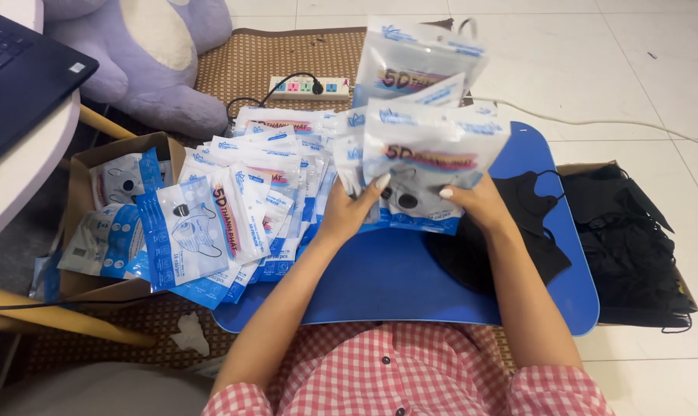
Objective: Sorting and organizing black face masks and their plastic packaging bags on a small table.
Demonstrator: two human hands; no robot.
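My left hand [354, 206] and my right hand [476, 202] together hold a fanned bunch of blue-and-white face-mask packets [426, 150] above a blue lap tray [410, 281]. The front packet shows a black mask inside. Each hand grips the bunch's lower edge, thumbs on the front. A heap of the same packets [248, 181] lies spread over the tray's left side. Loose black masks [518, 223] lie on the tray just right of my right hand.
A cardboard box [83, 223] with more packets sits at the left. Another box of black masks [630, 239] stands at the right. A power strip [309, 86] with a black plug lies beyond, near a purple plush toy [156, 54]. A laptop [17, 69] rests on a white table at far left.
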